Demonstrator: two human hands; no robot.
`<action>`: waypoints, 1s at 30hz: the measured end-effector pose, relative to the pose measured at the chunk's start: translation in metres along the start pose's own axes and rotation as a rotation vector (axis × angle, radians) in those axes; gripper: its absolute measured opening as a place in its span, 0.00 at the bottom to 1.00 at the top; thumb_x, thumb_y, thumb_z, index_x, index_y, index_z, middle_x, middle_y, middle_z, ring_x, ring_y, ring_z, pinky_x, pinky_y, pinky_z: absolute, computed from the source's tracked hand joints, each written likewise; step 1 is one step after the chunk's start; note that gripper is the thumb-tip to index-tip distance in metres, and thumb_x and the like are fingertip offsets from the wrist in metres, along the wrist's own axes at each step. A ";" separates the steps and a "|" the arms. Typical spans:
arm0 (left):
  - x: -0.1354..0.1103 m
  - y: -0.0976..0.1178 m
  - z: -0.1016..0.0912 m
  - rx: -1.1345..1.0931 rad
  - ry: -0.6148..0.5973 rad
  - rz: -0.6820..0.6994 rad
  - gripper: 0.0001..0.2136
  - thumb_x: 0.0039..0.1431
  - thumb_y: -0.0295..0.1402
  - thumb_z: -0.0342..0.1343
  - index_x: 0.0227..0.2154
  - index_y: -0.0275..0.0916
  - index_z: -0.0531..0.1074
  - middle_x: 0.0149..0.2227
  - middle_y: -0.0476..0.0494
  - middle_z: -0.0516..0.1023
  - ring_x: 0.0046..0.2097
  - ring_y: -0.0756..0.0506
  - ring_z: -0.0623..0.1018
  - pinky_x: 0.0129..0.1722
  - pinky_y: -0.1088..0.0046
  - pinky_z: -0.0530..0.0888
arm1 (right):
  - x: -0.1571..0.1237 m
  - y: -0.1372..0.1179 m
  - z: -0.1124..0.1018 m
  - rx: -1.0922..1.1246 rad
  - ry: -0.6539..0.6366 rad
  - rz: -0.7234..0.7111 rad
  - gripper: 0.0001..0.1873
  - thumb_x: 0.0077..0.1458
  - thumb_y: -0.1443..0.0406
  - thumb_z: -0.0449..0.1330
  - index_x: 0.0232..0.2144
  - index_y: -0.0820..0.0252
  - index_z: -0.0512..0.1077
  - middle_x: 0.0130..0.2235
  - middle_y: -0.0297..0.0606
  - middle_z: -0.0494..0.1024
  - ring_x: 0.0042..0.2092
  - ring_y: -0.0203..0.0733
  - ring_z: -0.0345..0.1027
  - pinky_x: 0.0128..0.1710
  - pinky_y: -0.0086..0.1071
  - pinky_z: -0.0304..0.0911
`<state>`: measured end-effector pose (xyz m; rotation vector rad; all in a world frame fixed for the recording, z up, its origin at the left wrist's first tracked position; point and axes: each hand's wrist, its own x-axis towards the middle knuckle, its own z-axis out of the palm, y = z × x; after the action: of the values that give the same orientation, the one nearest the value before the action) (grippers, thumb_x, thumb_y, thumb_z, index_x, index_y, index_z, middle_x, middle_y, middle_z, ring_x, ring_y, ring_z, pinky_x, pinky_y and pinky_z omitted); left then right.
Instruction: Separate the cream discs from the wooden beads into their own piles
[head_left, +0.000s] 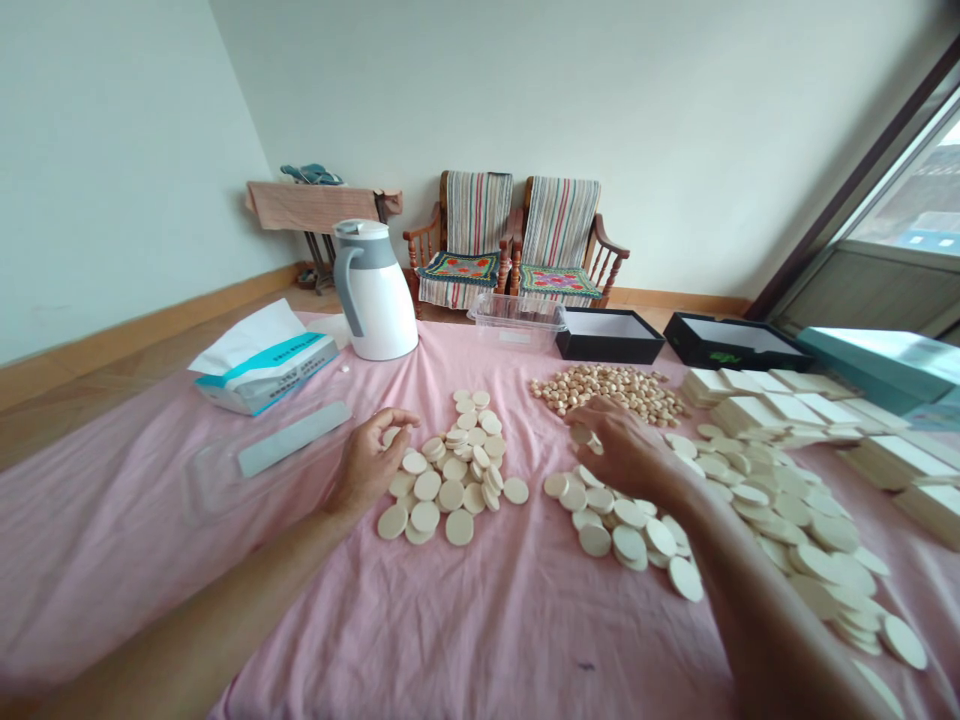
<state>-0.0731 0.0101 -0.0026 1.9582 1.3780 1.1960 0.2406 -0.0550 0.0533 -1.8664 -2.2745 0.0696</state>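
The right hand (619,445) is clenched around a few round cream discs (584,436), above a loose pile of them on a pink cloth (300,610). The curled left hand (371,465) sits at a second pile's edge; whether it grips a disc, I cannot tell. Farther off stand a clear plastic tub (517,322) and two open black rectangular boxes (609,348).

Worktop (480,640), from the wearer: round sponge pads (451,494) heaped at 12 o'clock, more at 2; small rounded pieces (609,392) behind them at 1; thermos jug (375,295) at 11; tissue pack (262,360) at 10; open boxes (609,336) behind, at 1; two armchairs (465,240) beyond.
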 end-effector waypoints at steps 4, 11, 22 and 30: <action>0.000 0.000 0.001 0.000 -0.004 -0.001 0.12 0.56 0.37 0.49 0.36 0.36 0.73 0.38 0.43 0.78 0.41 0.44 0.76 0.44 0.68 0.71 | -0.011 0.025 -0.018 -0.227 -0.072 0.177 0.09 0.48 0.70 0.55 0.34 0.62 0.72 0.37 0.47 0.72 0.43 0.50 0.65 0.42 0.39 0.57; 0.000 0.000 0.001 0.016 0.002 0.002 0.12 0.55 0.38 0.49 0.35 0.36 0.73 0.37 0.43 0.79 0.41 0.44 0.77 0.43 0.68 0.71 | -0.005 -0.002 -0.007 -0.003 0.015 0.006 0.11 0.53 0.70 0.55 0.38 0.61 0.72 0.40 0.44 0.73 0.44 0.45 0.66 0.44 0.36 0.57; 0.000 -0.001 0.001 0.015 -0.005 -0.001 0.11 0.56 0.37 0.50 0.35 0.37 0.73 0.38 0.43 0.79 0.41 0.44 0.77 0.44 0.68 0.71 | -0.008 -0.063 0.035 0.108 -0.072 -0.251 0.09 0.52 0.67 0.56 0.38 0.61 0.71 0.37 0.42 0.72 0.40 0.44 0.64 0.40 0.34 0.56; 0.000 -0.004 0.000 0.009 -0.016 -0.005 0.12 0.55 0.37 0.50 0.36 0.36 0.74 0.39 0.43 0.79 0.42 0.43 0.77 0.46 0.67 0.71 | -0.012 -0.023 -0.002 0.106 -0.108 -0.134 0.09 0.46 0.70 0.57 0.33 0.60 0.71 0.36 0.40 0.72 0.37 0.41 0.65 0.38 0.32 0.58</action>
<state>-0.0748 0.0117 -0.0054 1.9654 1.3816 1.1713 0.2208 -0.0715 0.0580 -1.6925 -2.4090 0.2717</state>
